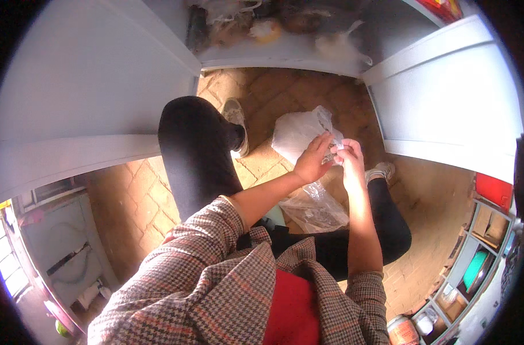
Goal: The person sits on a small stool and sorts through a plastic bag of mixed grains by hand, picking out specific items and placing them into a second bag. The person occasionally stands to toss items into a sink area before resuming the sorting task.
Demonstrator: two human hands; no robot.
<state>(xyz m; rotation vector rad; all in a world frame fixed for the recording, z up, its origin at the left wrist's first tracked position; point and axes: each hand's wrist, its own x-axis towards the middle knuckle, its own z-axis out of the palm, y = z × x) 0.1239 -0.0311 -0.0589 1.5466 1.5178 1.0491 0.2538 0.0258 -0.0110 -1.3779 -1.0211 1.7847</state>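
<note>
A whitish, filled plastic bag point(294, 131) rests on the brick-paved floor between the person's feet. My right hand point(351, 156) pinches the bag's gathered top between thumb and fingers. Against the near side of that gathered plastic lies my left hand point(315, 157), its fingers stretched out; whether it also grips the plastic cannot be told. A clear plastic bag point(318, 209), crumpled and flat-looking, is just below the wrists, near the lap. Part of the filled bag is hidden behind the hands.
Pale cabinet doors stand at the left point(89, 82) and right point(447, 99). Ahead, a low shelf point(283, 54) holds several plastic bags. A compartmented rack point(469, 241) with a green item is at lower right, beside a labelled container point(403, 331). A grey cabinet point(59, 241) stands at lower left.
</note>
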